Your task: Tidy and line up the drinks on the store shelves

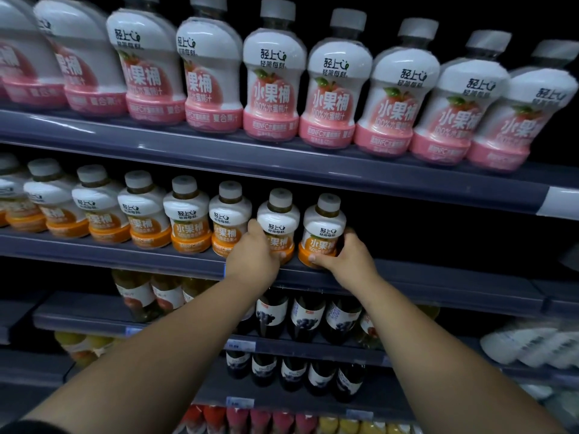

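On the middle shelf (438, 277) stands a row of several white bottles with orange bases and grey caps. My left hand (253, 255) grips the second bottle from the right end (279, 220) low on its left side. My right hand (347, 255) wraps around the base of the last orange bottle (324, 223), thumb in front and fingers behind. Both bottles stand upright at the shelf's front edge, a small gap between them. To the right of the last bottle the shelf is dark and bare.
The top shelf (188, 142) carries a full row of larger pink-based peach juice bottles (272, 89). Below my arms are shelves of dark glass bottles (305, 317), yellowish juice bottles (134, 296) and small red and yellow packs (260, 421). White packages (532, 343) lie at the lower right.
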Available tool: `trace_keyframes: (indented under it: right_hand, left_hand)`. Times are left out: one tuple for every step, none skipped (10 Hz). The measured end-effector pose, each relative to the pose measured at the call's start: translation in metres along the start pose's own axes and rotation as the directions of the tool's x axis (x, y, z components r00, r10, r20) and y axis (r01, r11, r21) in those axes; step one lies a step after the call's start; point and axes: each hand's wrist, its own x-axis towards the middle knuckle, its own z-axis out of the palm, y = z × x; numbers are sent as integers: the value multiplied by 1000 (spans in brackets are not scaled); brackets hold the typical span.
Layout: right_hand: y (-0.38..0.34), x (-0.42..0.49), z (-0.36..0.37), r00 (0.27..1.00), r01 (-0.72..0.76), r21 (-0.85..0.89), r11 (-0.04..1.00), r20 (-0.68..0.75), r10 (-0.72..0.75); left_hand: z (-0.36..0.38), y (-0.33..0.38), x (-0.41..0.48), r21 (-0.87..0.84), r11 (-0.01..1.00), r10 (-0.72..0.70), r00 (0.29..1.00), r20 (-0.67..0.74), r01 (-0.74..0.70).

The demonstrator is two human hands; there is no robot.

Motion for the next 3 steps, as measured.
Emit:
trace_keyframes:
  right_hand:
    - [-3,-3,2,1000,15,-18,1000,21,-15]
    - [-3,-5,2,999,16,0,1000,44,-16]
    - [-5,-6,2,999,13,-5,1000,48,-13]
  left_hand:
    - [-6,1,4,-13,999,-29,999,15,29]
    - [-10,0,5,70,997,-27,999,28,25]
    - [-18,-7,1,165,985,56,998,0,-55]
